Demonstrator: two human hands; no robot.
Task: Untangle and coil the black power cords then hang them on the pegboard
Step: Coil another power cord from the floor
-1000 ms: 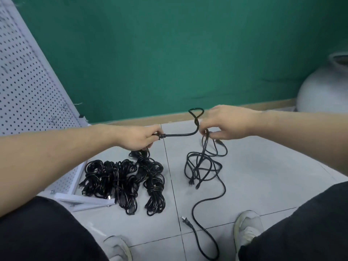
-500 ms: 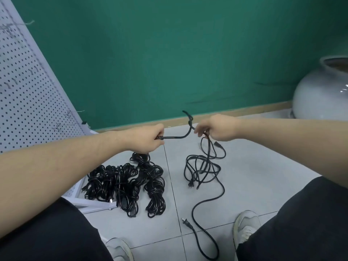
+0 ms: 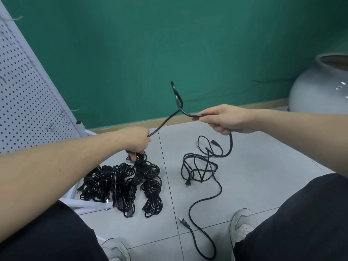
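Note:
A black power cord [image 3: 177, 102] stretches between both hands, with a small upright loop at its middle. My left hand [image 3: 137, 139] grips one end low, just above the pile. My right hand [image 3: 224, 117] pinches the cord higher, to the right. From my right hand the cord drops to a loose tangle [image 3: 202, 162] on the grey floor and trails to a plug [image 3: 184, 222] near my feet. A pile of coiled black cords [image 3: 124, 183] lies at the left. The white pegboard [image 3: 20, 102] leans at the far left, with wire hooks [image 3: 62, 113] on it.
A large grey ceramic jar [image 3: 320, 91] stands at the right against the green wall [image 3: 169, 44]. The pegboard's white base bar [image 3: 88, 204] lies on the floor under the pile. My knees and both shoes [image 3: 243, 223] frame the bottom of the view.
My hands have moved apart: the right one rose and went right, the left one dropped toward the pile. The cord between them is now longer, with its loop standing up.

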